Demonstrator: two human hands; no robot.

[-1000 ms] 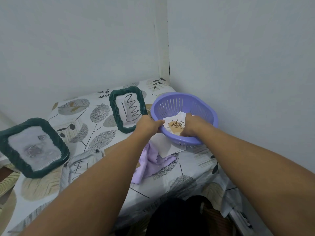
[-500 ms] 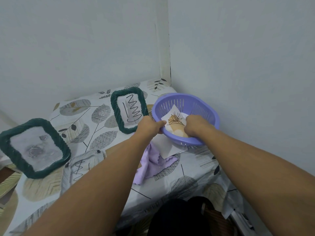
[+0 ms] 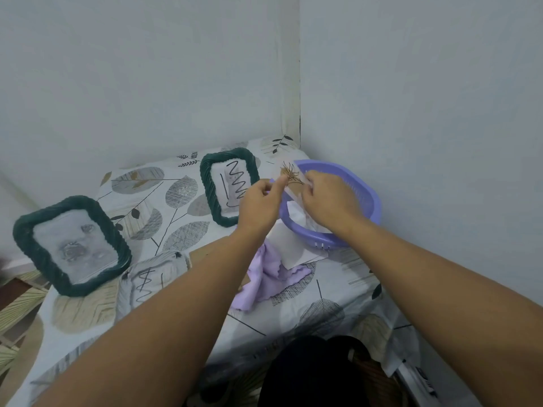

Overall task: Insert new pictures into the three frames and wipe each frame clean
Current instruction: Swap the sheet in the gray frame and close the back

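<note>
Both hands pinch one picture — left hand (image 3: 258, 201) and right hand (image 3: 329, 198) at its opposite edges — holding it above the purple basket (image 3: 367, 195), beside a green frame (image 3: 229, 186) on the tabletop (image 3: 323, 289).

Cloth (image 3: 266, 277) lies between basket (image 3: 368, 201) and frames (image 3: 70, 245).

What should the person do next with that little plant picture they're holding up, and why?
Probably carry the plant picture left to the nearer green frame. Both the left hand and right hand pinch it above the purple basket, and that frame holds only a scribbled sheet.
</note>
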